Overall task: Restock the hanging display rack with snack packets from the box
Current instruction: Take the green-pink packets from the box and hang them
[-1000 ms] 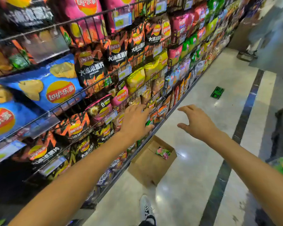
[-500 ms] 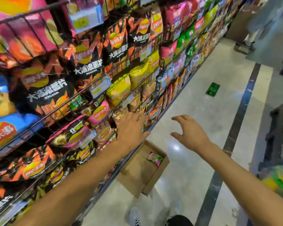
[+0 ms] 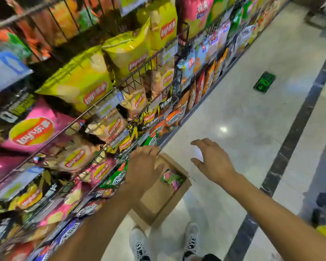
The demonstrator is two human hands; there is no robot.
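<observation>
A person's left hand (image 3: 144, 166) reaches, fingers loosely spread and holding nothing, toward the black wire display rack (image 3: 139, 72) of glossy, crinkled snack bags just beyond its fingertips. The right hand (image 3: 213, 161) hovers apart over polished stone floor (image 3: 243, 119), fingers splayed and empty. Below and between both hands sits a rectangular brown cardboard box (image 3: 158, 200), one pink-and-green foil snack packet (image 3: 172, 178) lying in its far corner.

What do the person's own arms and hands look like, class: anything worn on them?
Both arms are bare to the frame edge: no sleeves in view, no gloves, watch, rings or bands on the left hand or right hand. Fingers are uncovered. Below, white shoes with black laces.
</observation>
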